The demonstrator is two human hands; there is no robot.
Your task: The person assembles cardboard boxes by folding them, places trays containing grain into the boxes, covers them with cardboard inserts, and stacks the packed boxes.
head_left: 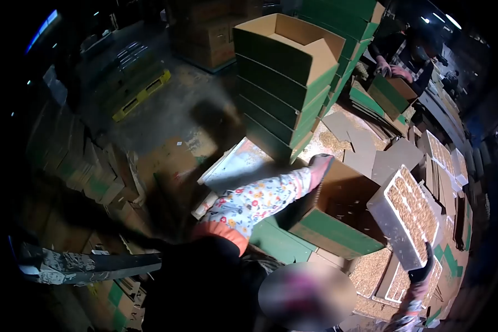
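Note:
My left hand (318, 169), at the end of a flowered sleeve with an orange cuff, grips the upper left edge of an open cardboard box (337, 235). The box is green outside and brown inside, with a few light bits on its inner wall. My right hand (421, 272), in a dark glove, is closed on the lower end of a white tray (395, 229). That tray is tilted beside the box's right side, its compartments filled with small brown pieces I cannot identify. Parts of both hands' fingers are hidden.
Nested green boxes (271, 83) stand tall behind my box. More filled trays (395, 282) lie at lower right, others (440, 149) farther back. Flat cardboard pieces (362, 160) and loose brown bits cover the worktop. Across it, a co-worker's gloved hands (395, 72) hold another box.

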